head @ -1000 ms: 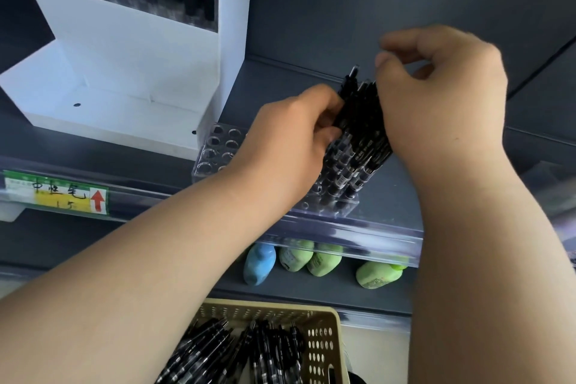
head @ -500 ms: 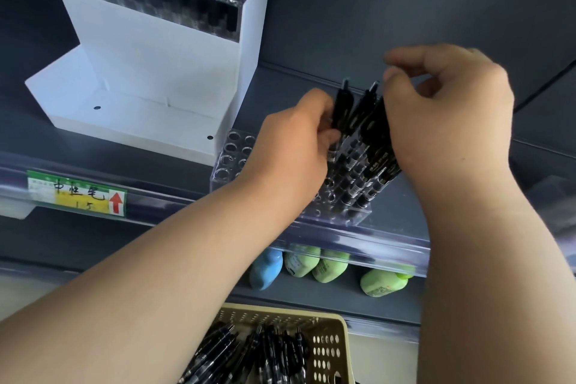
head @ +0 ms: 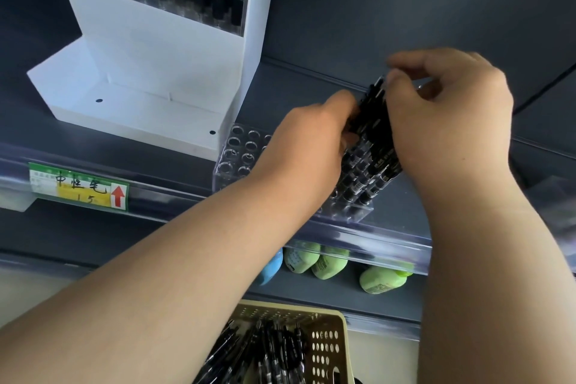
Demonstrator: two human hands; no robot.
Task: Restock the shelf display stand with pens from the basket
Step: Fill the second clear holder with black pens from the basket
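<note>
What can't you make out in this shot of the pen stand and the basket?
- Clear pen stand, head view: the left hand covers its middle holes, so empty slots can't be counted.
- Pens: both hands hide how many.
- Basket: cut off by the bottom edge.
- Price label: small print too blurred to read.
- Right hand: fingertips hide the pen tops.

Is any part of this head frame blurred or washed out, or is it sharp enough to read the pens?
Head view: pens between the hands fairly sharp; white display stand's upper pen rows smeared; right edge of shelf blurry; glare along the clear shelf strip.
</note>
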